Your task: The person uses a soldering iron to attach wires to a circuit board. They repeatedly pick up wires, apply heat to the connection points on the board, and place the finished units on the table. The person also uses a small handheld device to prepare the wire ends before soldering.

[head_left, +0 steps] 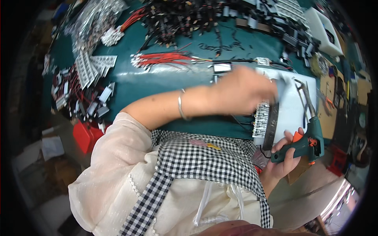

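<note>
My left hand (246,89) is smeared by motion over the left side of a white board (289,114). Its fingers look curled, with a grey blurred thing (281,87) at their tips that I cannot make out. My right hand (284,162) is wrapped round the handle of a dark green glue gun (314,131) with an orange trigger. The gun's grey metal front end points away from me over the board's right side. Below my left hand, a row of small white circuit boards (260,121) lies beside a dark flat bar (271,128).
Red wires with white connectors (161,59) lie across the green table (132,88). A pile of black cables (177,23) covers the back. Small modules (92,108) and circuit-board sheets (88,67) sit at left. At far right stand a white foam box (325,33) and orange-handled pliers (327,101).
</note>
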Available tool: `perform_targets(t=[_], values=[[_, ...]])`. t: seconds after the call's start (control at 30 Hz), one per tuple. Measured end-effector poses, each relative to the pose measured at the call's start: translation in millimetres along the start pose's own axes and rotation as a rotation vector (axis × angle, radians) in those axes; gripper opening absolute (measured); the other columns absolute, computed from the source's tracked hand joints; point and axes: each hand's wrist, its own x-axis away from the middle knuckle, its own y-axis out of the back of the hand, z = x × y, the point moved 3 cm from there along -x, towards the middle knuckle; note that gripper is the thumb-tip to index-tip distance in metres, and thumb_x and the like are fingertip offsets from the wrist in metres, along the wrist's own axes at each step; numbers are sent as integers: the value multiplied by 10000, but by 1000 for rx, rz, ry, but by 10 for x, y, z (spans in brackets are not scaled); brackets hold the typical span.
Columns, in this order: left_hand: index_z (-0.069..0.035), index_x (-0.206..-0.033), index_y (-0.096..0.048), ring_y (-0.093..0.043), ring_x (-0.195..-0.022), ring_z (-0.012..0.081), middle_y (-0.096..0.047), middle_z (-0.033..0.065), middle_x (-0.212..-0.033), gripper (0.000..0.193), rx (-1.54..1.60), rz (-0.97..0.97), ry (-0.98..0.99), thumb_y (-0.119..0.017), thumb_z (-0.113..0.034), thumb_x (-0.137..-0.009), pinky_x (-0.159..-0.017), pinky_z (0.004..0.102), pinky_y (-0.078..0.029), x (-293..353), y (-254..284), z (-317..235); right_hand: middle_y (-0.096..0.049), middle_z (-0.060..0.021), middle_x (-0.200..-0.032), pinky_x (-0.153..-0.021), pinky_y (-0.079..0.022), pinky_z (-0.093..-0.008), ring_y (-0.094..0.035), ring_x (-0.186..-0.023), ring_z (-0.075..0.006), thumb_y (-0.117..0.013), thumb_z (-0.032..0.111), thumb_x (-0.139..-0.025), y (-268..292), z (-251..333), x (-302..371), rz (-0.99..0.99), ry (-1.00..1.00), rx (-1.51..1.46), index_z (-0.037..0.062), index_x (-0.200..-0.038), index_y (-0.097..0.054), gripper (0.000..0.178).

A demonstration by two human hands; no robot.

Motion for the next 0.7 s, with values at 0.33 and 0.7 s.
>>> perform_targets(t=[0.33, 0.7], values=[[-97, -983, -677, -635, -693, 218, -644, 44, -796, 261, 194, 53, -4, -692, -46, -727, -560, 325, -516, 547, 44, -376, -617, -164, -999, -808, -544, -382, -647, -886, -282, -863, 261, -658, -378, -72, -43, 133, -105, 64, -3, -1347, -329, 911], [-57, -789, -679, -623, -618, 233, -659, 75, -731, 212, -1015, -290, 927, -792, -223, -724, -581, 331, -495, 1585, 1719, 372, -608, -136, -1025, -806, -552, -354, -645, -890, -263, -864, 239, -667, -75, -22, -87, 39, -9, 108, 9, -1352, -354, 885]])
